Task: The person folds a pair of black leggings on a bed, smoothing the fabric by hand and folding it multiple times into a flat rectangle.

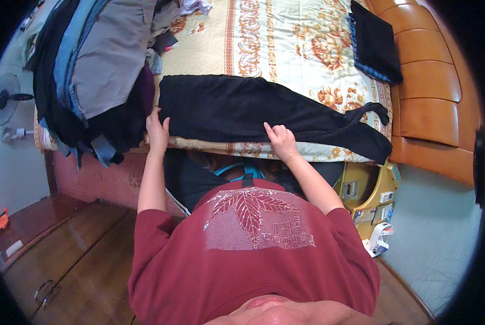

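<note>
A black garment, which looks like trousers folded lengthwise (226,107), lies across the near edge of the bed. Its wide end is at the left; at the right it narrows into two separate ends, one of them curled. My left hand (158,129) rests at the lower left corner of the garment, fingers apart and on its edge. On the garment's near edge, about midway, lies my right hand (282,140), index finger extended and the other fingers curled. Neither hand clearly grips the cloth.
Piled trousers (108,53) hang over the bed's left side, near a fan (4,98). A folded dark garment (376,44) lies by the brown padded headboard (429,81). The floral bedspread (250,40) covers the bed. A yellow shelf unit (366,199) stands below at right.
</note>
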`<action>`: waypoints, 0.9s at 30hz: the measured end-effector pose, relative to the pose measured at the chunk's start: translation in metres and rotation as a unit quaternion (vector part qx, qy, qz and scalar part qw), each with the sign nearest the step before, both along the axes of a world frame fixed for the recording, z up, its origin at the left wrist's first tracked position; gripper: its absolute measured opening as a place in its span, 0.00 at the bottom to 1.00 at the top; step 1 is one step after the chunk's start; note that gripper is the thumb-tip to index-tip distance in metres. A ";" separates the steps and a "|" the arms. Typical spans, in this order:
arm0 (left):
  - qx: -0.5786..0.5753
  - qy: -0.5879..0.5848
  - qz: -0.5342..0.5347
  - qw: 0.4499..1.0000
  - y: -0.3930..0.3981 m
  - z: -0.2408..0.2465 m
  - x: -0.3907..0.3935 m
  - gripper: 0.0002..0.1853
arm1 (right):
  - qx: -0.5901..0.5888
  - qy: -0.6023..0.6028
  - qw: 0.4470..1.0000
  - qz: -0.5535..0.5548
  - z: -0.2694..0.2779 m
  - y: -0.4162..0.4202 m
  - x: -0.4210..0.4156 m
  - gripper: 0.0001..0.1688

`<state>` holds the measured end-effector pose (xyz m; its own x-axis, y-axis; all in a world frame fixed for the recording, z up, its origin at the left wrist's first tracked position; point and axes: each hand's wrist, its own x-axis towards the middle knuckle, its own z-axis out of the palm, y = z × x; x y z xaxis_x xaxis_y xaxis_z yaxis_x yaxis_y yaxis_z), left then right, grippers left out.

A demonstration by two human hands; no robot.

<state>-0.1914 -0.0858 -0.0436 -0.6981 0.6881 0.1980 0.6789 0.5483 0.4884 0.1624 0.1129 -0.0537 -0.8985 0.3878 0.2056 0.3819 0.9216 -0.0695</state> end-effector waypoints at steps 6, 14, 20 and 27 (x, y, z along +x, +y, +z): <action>0.031 0.013 -0.028 0.999 0.001 -0.013 0.028 0.36 | -0.040 0.029 0.998 -0.034 0.013 0.000 0.020 0.28; -0.037 0.200 -0.068 0.977 0.049 0.017 0.110 0.33 | -0.003 0.242 0.870 -0.430 0.004 0.107 0.124 0.16; -0.039 0.056 -0.432 0.899 0.144 0.045 0.236 0.29 | -0.182 0.176 0.745 -0.618 0.003 0.180 0.165 0.26; -0.168 0.140 -0.530 0.819 0.202 0.017 0.294 0.32 | -0.455 0.634 0.316 -0.540 -0.028 0.197 0.218 0.11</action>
